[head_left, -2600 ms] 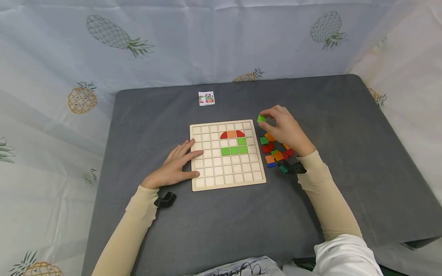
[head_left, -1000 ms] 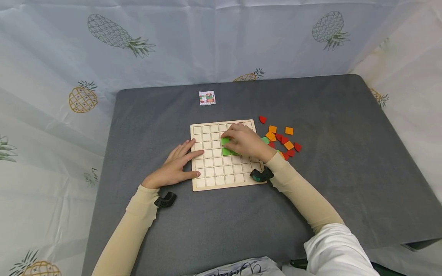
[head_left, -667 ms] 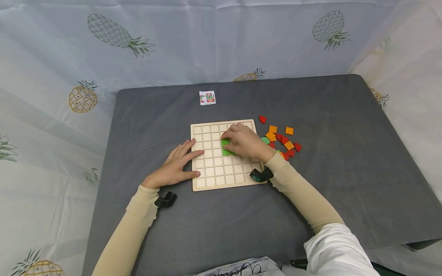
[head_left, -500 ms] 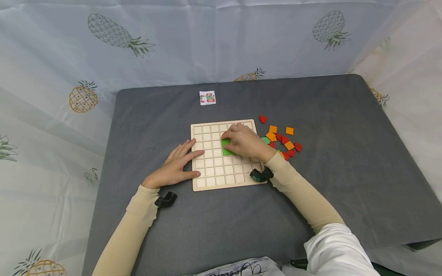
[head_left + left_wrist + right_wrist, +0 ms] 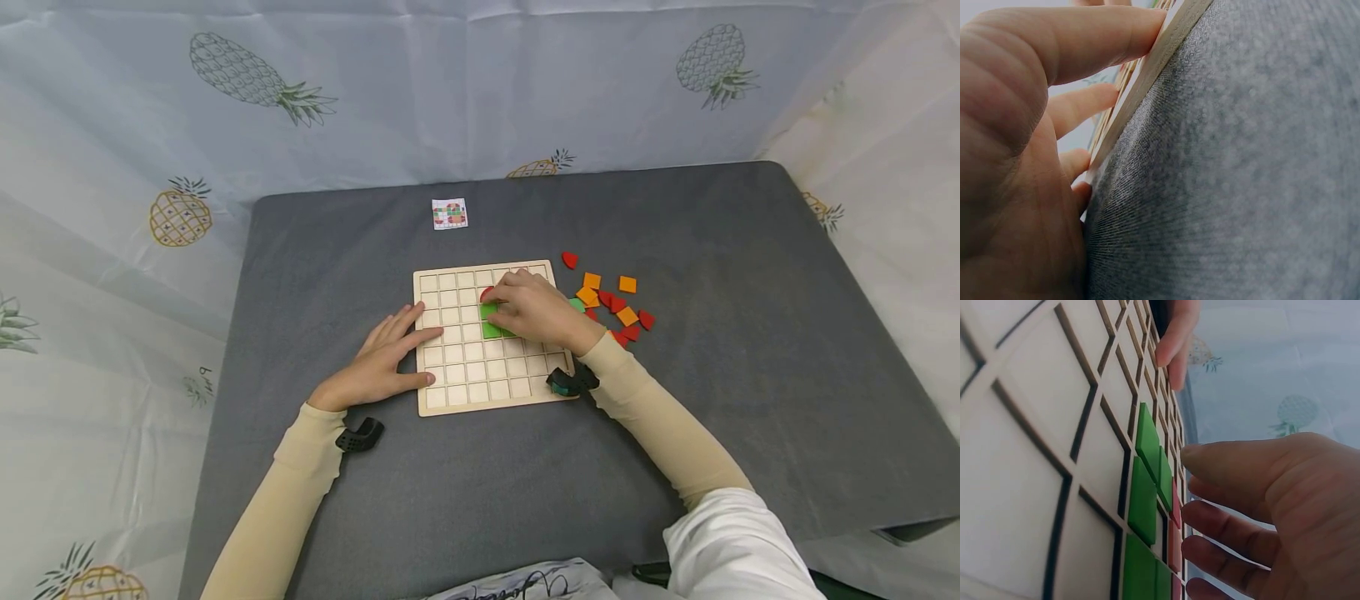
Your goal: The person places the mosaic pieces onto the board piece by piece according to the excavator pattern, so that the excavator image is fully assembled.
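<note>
With our left hand (image 5: 375, 360) flat on the wooden grid board (image 5: 465, 379) and right hand (image 5: 534, 310) loosely over the green tiles (image 5: 1145, 487), a nudge could unseat them.

A dark grey felt-like cover lies over the bench (image 5: 420, 517), whose far corners are rounded. A pale sheet (image 5: 450, 92) printed with green and yellow pineapples hangs behind it and drapes down both sides, softly creased. The light is even and casts little shadow.
</note>
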`<state>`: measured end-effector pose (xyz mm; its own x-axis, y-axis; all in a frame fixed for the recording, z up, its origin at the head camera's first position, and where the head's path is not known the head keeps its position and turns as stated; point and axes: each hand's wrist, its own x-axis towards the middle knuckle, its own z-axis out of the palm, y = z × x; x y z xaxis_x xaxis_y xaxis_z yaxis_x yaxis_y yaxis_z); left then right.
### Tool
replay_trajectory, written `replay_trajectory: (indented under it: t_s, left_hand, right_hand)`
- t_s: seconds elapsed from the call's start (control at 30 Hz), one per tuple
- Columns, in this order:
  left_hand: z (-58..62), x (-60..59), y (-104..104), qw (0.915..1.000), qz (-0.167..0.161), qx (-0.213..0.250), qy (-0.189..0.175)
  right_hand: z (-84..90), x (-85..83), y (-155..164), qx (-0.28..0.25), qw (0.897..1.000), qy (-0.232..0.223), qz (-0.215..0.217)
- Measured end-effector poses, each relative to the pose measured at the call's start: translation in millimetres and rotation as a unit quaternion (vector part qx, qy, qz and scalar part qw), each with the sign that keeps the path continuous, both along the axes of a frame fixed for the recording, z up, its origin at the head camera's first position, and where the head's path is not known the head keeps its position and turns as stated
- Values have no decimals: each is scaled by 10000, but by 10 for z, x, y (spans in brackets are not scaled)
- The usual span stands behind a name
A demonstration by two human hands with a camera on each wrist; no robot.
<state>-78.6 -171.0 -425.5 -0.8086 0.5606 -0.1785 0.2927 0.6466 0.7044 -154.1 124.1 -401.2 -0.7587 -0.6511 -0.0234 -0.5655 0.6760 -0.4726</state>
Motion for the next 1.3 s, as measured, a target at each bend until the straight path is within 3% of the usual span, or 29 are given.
replay_trajectory:
  t_s: [0.27,0.7,1.0,1.3]
  left_hand:
    - [-8,1,2,10000,-24,-9,42]
    - [-6,7,-1,10000,-3,0,41]
    - [-8,10,-6,10000,23,-29,45]
    - [-13,13,-7,10000,10,3,81]
  right_hand:
    - [81,16,141,-252,9994,-176,-167]
    - [17,-16,498,-548,9955,-220,-745]
    - [-37,-148,690,-299,9879,-3,-1519]
    - [-58,-331,845,0,9841,-263,-1756]
